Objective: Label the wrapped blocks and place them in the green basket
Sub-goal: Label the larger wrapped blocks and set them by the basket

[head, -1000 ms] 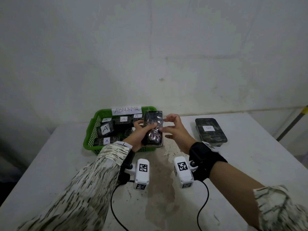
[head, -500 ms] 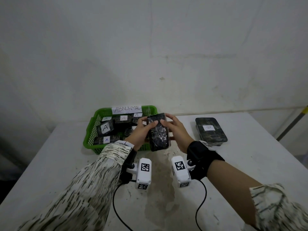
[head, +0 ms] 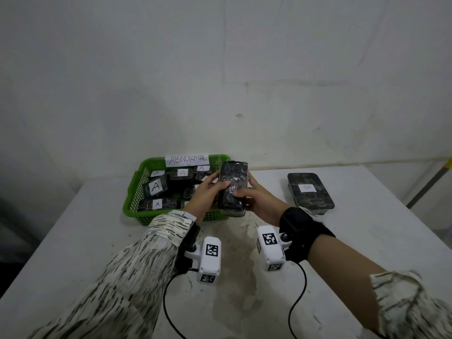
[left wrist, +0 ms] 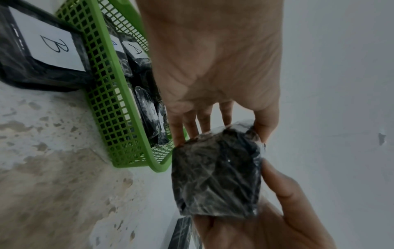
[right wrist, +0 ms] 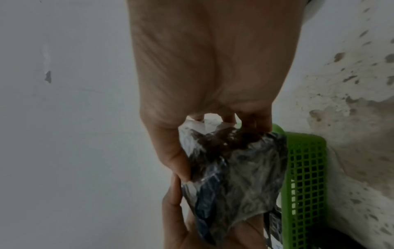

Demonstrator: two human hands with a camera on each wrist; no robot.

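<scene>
Two hands, the left hand [head: 208, 192] and right hand [head: 256, 200], curl their fingers [left wrist: 265, 128] round one wrapped block [head: 232, 189], held upright just above the near right corner of the green basket [head: 137, 187]. No label shows on its visible face; the slick, loose film could let it slip onto the worktop [head: 367, 241], and it risks going in unlabelled.

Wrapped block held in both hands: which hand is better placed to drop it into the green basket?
Left. The left hand already reaches over the green basket while gripping the wrapped block; the right hand grips from the side away from the basket.
</scene>
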